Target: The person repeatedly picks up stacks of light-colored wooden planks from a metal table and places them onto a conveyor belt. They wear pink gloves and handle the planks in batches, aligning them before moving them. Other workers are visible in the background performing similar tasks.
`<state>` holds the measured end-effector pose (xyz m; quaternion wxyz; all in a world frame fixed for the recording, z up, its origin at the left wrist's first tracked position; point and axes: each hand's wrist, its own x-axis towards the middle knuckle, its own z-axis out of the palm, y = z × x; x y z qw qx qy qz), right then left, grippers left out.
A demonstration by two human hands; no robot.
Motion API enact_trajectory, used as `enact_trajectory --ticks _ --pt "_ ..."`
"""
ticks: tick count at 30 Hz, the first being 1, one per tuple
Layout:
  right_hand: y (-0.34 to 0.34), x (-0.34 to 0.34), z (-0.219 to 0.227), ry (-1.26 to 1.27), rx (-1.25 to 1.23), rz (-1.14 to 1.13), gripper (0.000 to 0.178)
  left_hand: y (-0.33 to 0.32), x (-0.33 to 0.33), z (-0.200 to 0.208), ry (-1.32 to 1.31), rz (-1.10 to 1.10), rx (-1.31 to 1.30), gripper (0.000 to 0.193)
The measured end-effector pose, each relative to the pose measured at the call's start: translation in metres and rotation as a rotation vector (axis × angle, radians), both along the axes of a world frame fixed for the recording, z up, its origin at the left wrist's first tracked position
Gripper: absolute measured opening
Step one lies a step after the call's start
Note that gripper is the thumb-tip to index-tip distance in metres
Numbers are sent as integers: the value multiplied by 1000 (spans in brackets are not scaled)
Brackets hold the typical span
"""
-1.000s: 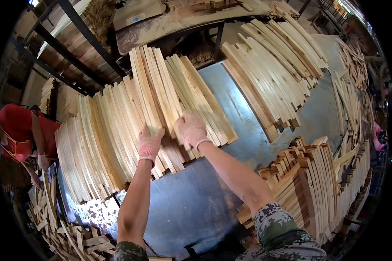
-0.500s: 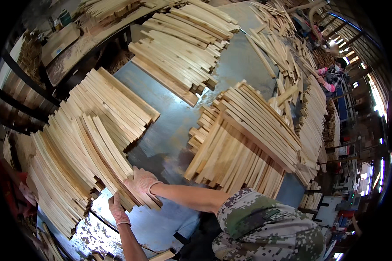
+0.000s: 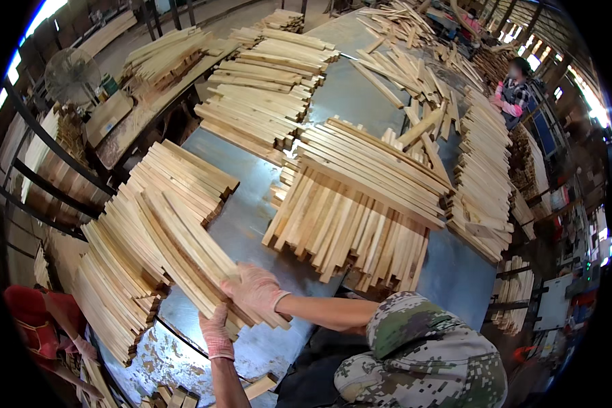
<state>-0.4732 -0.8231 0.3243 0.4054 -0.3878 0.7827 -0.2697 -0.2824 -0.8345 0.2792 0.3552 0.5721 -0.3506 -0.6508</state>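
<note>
A row of long pale wooden strips [image 3: 190, 248] lies slantwise over the left stack, its near ends in my gloved hands. My right hand [image 3: 255, 289] is laid across the top of these strips, fingers wrapped over their side. Close to the near ends, my left hand [image 3: 216, 332] grips the strips from the left, its fingertips partly hidden. Beneath and left of them is a wide layer of similar strips [image 3: 115, 292]. A darker brown strip runs among the held ones.
On the metal table [image 3: 251, 238], a crosswise stack of strips [image 3: 360, 217] stands right of my hands. Another stack [image 3: 258, 102] lies farther back, with jumbled offcuts [image 3: 415, 81] beyond. A person in red [image 3: 41, 319] is at the left; another person [image 3: 513, 92] works at the far right.
My view has turned, bringing the red-clothed person and a fan further into sight. Both hands and the gripped strips have shifted right, nearer the crosswise stack.
</note>
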Motion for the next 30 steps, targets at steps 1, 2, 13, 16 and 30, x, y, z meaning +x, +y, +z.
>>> enact_trajectory --ticks 1,2,13,16,30 --pt "15 -12 13 17 -40 -9 61 11 -16 8 61 -30 -31 62" --pt "31 -25 24 30 -76 -17 62 24 -27 13 118 -59 -59 61" --pt "217 -232 76 312 147 -149 78 186 -251 20 323 -370 -30 70" --pt "242 -283 66 401 236 -90 78 221 -293 20 299 -484 289 74" --pt "230 -330 48 565 336 -204 53 133 -344 12 -151 -1418 557 71"
